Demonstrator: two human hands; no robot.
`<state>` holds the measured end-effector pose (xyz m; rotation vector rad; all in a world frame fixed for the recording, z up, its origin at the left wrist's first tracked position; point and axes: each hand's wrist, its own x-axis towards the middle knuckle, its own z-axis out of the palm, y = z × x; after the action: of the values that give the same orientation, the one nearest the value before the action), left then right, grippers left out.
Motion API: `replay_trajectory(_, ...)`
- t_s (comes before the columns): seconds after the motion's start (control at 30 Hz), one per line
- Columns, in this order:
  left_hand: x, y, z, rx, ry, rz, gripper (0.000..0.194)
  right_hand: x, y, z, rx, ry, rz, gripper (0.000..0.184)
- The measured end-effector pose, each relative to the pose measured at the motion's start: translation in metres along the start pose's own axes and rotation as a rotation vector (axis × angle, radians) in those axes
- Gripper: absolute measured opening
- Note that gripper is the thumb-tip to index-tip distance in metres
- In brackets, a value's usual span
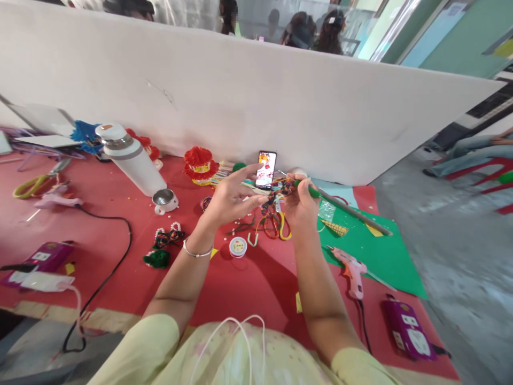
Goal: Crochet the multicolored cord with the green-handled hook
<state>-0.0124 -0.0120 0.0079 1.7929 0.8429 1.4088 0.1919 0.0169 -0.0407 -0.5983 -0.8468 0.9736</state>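
Note:
My right hand (302, 203) is closed around a crochet hook (310, 190) with a green handle, its thin metal tip pointing left. Multicoloured yarn work (278, 193) hangs between my two hands, against the right fingers. My left hand (236, 197) has its fingers spread, and its thumb tip comes up to the yarn's left end; whether a strand runs over the fingers is too small to tell. Below the yarn lie scissors (285, 227) with yellow handles. A small round spool (238, 247) sits between my forearms. Behind the yarn, a phone (265, 170) leans upright with a lit picture.
A white flask (134, 163) and a steel cup (164, 199) stand left. Pink glue guns (352, 272) (60, 198) lie on both sides, their cords crossing the red table. Purple extension boxes (409, 327) sit near the edges. A white partition (240, 96) rises behind.

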Motion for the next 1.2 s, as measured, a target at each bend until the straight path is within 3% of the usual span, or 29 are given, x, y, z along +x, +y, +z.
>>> replay_trajectory(0.07, 0.001, -0.006, 0.006, 0.143, 0.020, 0.019, 0.023, -0.001, 0.000, 0.001, -0.003, -0.031, -0.005, 0.028)
replay_trajectory(0.13, 0.002, -0.011, 0.014, 0.110, 0.096, 0.001, 0.033, -0.004, 0.000, 0.003, -0.019, -0.088, -0.008, 0.025)
replay_trajectory(0.23, 0.002, -0.016, 0.026, -0.191, 0.192, -0.125, 0.041, -0.011, 0.001, 0.008, -0.045, -0.134, 0.002, 0.025)
replay_trajectory(0.33, 0.002, -0.018, 0.035, -0.486, 0.201, -0.272, 0.063, -0.017, 0.002, 0.013, -0.049, -0.120, 0.026, 0.027)
replay_trajectory(0.4, 0.001, -0.017, 0.036, -0.556, 0.206, -0.318, 0.069, -0.019, 0.002, 0.014, -0.046, -0.115, 0.035, 0.027)
replay_trajectory(0.67, 0.001, -0.012, 0.030, -0.470, 0.283, -0.322, 0.039, -0.020, 0.005, 0.008, -0.229, -0.105, -0.046, 0.028)
replay_trajectory(0.83, 0.003, -0.014, 0.031, -0.474, 0.286, -0.290, 0.043, -0.021, 0.002, 0.009, -0.198, -0.095, -0.029, 0.027)
replay_trajectory(1.2, 0.003, -0.017, 0.023, -0.547, 0.141, -0.354, 0.047, -0.018, 0.000, 0.011, -0.043, -0.207, 0.136, 0.037)
